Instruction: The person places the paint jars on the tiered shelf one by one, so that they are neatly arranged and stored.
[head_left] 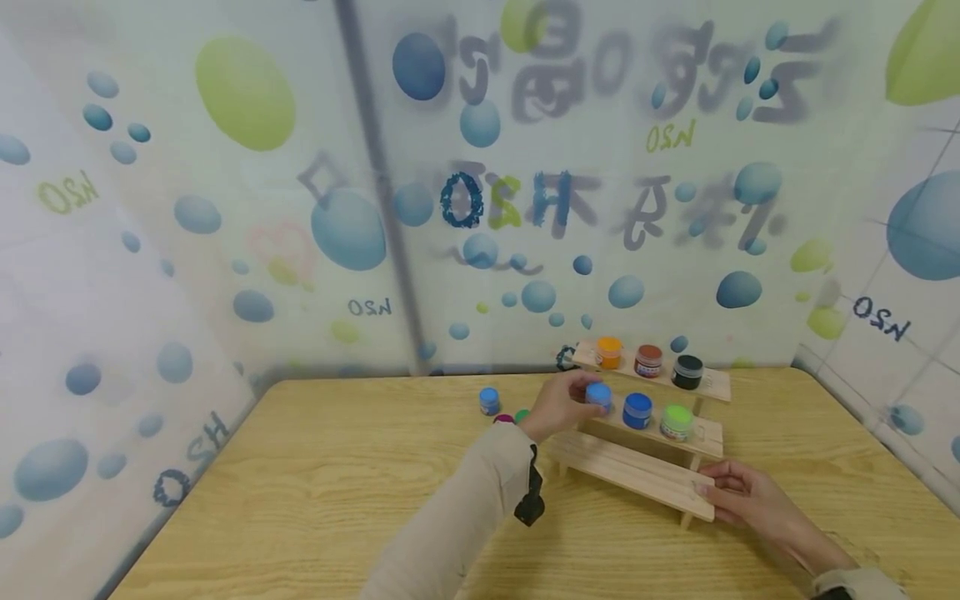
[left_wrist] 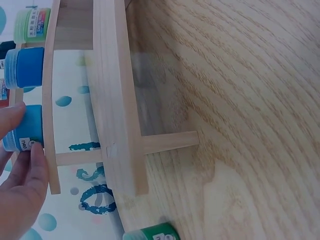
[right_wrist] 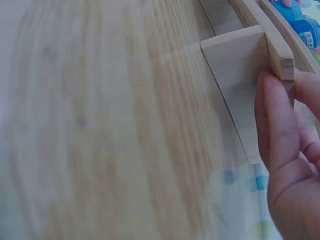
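Note:
A three-step wooden stand (head_left: 630, 471) bears small paint jars on its upper two steps. My left hand (head_left: 557, 406) pinches a light blue paint jar (head_left: 598, 395) at the left end of the middle step; in the left wrist view the thumb and fingers lie on either side of this jar (left_wrist: 33, 125), its base against the board. To its right stand a darker blue jar (head_left: 637, 412) and a light green jar (head_left: 677, 423). My right hand (head_left: 757, 504) grips the right end of the bottom step, fingers beneath and thumb above, as the right wrist view shows on the board end (right_wrist: 286, 70).
Orange (head_left: 610, 353), brown (head_left: 648, 362) and black (head_left: 687, 372) jars line the top step. Left of the stand, a blue jar (head_left: 489, 402) is on the wooden table (head_left: 337, 483), with magenta and green jars (head_left: 522, 415) partly behind my left wrist. A printed curtain (head_left: 480, 275) hangs behind the table.

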